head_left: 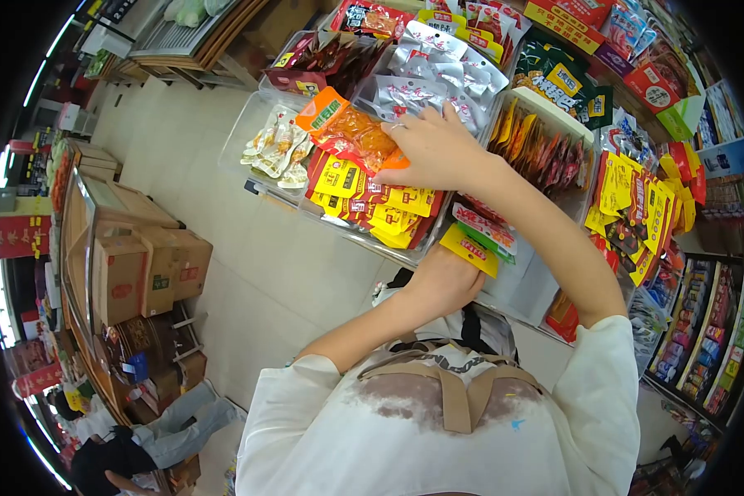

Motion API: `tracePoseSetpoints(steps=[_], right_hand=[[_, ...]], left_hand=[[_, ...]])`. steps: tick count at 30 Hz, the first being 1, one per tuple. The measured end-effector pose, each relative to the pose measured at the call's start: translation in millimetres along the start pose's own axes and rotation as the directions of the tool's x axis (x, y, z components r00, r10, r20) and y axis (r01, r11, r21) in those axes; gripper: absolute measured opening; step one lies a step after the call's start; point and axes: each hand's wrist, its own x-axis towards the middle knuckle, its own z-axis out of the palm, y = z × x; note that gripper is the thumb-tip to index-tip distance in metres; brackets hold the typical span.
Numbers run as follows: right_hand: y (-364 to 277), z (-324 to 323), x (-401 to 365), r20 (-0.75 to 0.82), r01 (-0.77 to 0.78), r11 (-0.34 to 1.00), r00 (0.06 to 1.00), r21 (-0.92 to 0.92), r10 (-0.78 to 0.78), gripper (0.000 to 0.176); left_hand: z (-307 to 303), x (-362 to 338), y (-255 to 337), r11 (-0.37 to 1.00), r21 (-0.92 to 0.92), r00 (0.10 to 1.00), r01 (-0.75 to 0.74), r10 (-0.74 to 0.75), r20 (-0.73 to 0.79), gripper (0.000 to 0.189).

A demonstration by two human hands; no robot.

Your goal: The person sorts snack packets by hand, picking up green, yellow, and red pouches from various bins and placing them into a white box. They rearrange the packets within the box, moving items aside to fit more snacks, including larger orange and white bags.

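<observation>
My right hand [442,153] is closed on the near end of an orange snack packet [351,132], which has a clear window showing brown food. The packet is tilted over a clear bin of yellow-and-red packets [372,198]. Lower down, my left hand [446,281] is closed on several small packets; a yellow packet [469,250] shows in front, with green and red ones behind it. Its fingers are mostly hidden under them. Beside the orange packet lie white packets [274,147] in a clear tray. Silver packets [430,74] fill the bin beyond my right hand.
To the right stand a bin of upright red and orange packets [541,145] and a pile of yellow packets [636,207]. Cardboard boxes [149,277] are stacked on the left. A person in light jeans [186,422] is at lower left. Shelves [694,331] line the far right.
</observation>
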Motion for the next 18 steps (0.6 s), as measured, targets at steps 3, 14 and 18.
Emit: tracePoseSetpoints(steps=[3, 14, 18], right_hand=[[-4.0, -5.7, 16.4, 0.128, 0.028, 0.994, 0.992, -0.108, -0.014, 0.058], [7.2, -0.1, 15.1, -0.191, 0.029, 0.987, 0.98, -0.157, -0.059, 0.029], [3.7, -30.6, -29.1, -0.556, -0.06, 0.842, 0.725, 0.537, 0.406, 0.021]], left_hand=[[-4.4, 1.3, 0.6, 1.0, -0.01, 1.0, -0.027, 0.027, 0.002, 0.017], [-0.2, 8.4, -6.5, 0.99, 0.113, 0.994, -0.084, 0.075, 0.078, 0.021], [0.1, 7.4, -7.4, 0.994, 0.086, 0.997, -0.071, 0.067, 0.046, 0.021]])
